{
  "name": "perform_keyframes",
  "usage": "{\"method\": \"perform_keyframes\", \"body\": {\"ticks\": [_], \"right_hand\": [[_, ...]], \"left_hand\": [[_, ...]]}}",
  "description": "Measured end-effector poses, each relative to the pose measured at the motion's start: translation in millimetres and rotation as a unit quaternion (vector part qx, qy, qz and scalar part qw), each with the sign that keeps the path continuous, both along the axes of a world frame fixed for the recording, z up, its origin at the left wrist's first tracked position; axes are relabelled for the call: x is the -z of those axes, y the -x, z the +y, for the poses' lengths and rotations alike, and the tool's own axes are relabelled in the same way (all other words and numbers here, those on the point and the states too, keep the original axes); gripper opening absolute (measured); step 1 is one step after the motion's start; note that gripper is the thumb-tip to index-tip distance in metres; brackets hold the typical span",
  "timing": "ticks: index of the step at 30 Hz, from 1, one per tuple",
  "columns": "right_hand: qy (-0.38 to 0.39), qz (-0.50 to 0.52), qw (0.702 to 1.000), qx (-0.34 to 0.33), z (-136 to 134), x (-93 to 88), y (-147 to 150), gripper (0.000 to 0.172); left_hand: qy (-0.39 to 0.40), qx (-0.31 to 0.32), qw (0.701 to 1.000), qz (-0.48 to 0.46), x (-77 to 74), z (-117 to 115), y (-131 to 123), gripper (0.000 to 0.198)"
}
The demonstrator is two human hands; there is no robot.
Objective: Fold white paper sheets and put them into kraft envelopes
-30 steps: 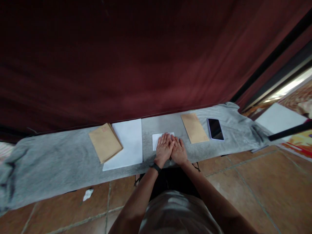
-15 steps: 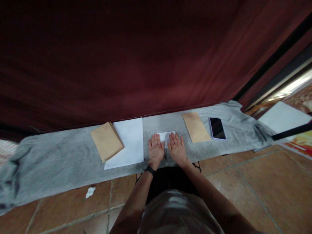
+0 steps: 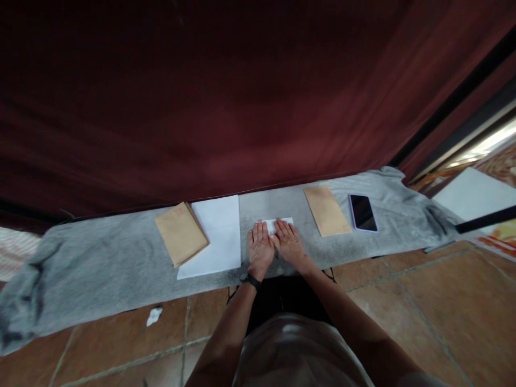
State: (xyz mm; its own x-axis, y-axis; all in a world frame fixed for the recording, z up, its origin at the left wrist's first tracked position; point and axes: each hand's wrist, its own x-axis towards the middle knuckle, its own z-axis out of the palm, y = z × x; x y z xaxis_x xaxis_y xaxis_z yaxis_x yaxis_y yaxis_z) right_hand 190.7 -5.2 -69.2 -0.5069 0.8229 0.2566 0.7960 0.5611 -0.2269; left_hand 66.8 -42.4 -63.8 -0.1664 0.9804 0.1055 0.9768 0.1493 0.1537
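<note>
Both my hands lie flat, side by side, on a small folded white paper (image 3: pixel 284 222) on the grey cloth (image 3: pixel 100 263). My left hand (image 3: pixel 260 248), with a black band at the wrist, has its fingers stretched out over the paper's left part. My right hand (image 3: pixel 288 243) is open too, pressed on the paper's right part, its fingers nearly touching the left hand. Only the paper's far edge shows beyond my fingertips.
A white sheet (image 3: pixel 215 236) lies left of my hands with a brown envelope (image 3: pixel 180 233) overlapping it. Right of my hands lie another brown envelope (image 3: pixel 326 210) and a dark phone (image 3: pixel 363 212). A dark red curtain (image 3: pixel 226 97) hangs behind. A paper scrap (image 3: pixel 153 316) lies on the tiled floor.
My hands were overlapped a second ago, spread apart over the folded paper, and have now drawn back together side by side on it.
</note>
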Motion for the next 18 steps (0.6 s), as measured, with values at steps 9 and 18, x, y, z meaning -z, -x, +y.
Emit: {"method": "perform_keyframes", "body": {"ticks": [9,18], "right_hand": [[-0.027,0.012,0.999,0.045,0.2,10.1,-22.1,0.060],[-0.048,0.015,0.996,0.068,-2.9,10.7,-41.1,0.060]], "left_hand": [[-0.013,-0.004,1.000,-0.008,2.0,-0.5,0.3,0.059],[-0.021,-0.011,1.000,-0.009,-0.8,-0.6,-0.5,0.059]]}}
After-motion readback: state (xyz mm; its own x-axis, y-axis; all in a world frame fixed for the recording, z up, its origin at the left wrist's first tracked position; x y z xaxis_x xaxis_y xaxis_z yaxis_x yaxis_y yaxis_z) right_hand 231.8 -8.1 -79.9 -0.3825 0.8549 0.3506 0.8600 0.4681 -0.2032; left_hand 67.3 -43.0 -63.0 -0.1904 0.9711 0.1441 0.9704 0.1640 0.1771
